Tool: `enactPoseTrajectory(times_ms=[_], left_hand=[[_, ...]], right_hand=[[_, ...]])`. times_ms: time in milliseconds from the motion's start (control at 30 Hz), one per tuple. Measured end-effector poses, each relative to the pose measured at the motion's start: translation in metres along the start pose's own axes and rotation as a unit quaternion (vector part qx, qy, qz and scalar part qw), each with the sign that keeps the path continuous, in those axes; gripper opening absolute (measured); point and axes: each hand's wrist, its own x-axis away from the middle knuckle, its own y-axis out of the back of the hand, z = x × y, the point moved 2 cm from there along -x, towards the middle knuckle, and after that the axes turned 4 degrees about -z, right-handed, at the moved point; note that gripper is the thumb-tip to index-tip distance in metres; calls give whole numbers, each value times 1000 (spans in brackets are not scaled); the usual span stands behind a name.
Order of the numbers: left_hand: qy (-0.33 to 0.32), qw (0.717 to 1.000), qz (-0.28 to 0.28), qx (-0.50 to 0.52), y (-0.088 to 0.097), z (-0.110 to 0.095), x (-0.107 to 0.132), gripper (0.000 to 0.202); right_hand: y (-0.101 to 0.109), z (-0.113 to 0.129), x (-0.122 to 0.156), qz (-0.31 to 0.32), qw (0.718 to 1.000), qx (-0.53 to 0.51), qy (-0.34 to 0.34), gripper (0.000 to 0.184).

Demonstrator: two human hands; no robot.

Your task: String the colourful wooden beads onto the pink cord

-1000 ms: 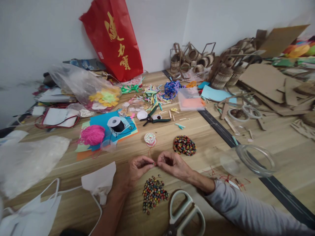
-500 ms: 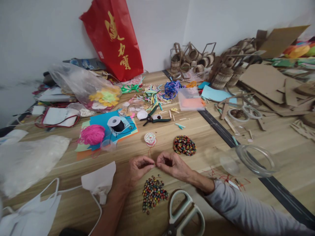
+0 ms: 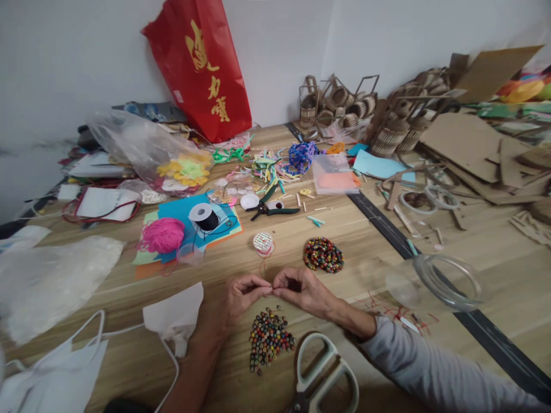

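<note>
My left hand (image 3: 245, 295) and my right hand (image 3: 303, 289) meet over the table, thumb and forefinger of each pinched together, tips almost touching. A thin red cord (image 3: 262, 267) runs down from a small spool with a sparkly top (image 3: 262, 242) to the fingertips, which appear to hold it. Whatever else the fingers cover is too small to make out. Just below them lies a loose pile of multicoloured round beads (image 3: 270, 338). Beyond my right hand is a coiled heap of strung beads (image 3: 323, 254).
Large scissors (image 3: 321, 367) lie close below my right wrist. Further off are pliers (image 3: 271, 210), a black cord spool (image 3: 204, 217) and pink yarn (image 3: 162, 235). Clear tubing (image 3: 447, 281) and red cord scraps (image 3: 396, 312) lie right; a white mask (image 3: 51, 367) left.
Both hands stay almost in place. The fingertips have closed slightly nearer together, and the small reddish bit between them shows less now.
</note>
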Motion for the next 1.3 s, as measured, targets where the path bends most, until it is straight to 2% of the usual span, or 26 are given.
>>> enactPoseTrajectory(times_ms=[300, 500, 800, 1133, 1300], left_hand=[[-33, 998, 13, -45, -2, -11, 2, 15], [-56, 996, 18, -66, -4, -10, 2, 17], [-42, 998, 24, -31, -4, -7, 3, 17], [-43, 998, 12, -35, -4, -5, 2, 19], [-26, 999, 10, -20, -4, -8, 3, 17]], right_hand=[[-1, -1, 0, -5, 1000, 21, 8, 13], [0, -1, 1, 3, 1000, 18, 8, 11], [0, 1, 1, 5, 1000, 3, 12, 7], [1, 0, 1, -7, 1000, -18, 2, 17], [-1, 1, 2, 26, 997, -67, -28, 20]])
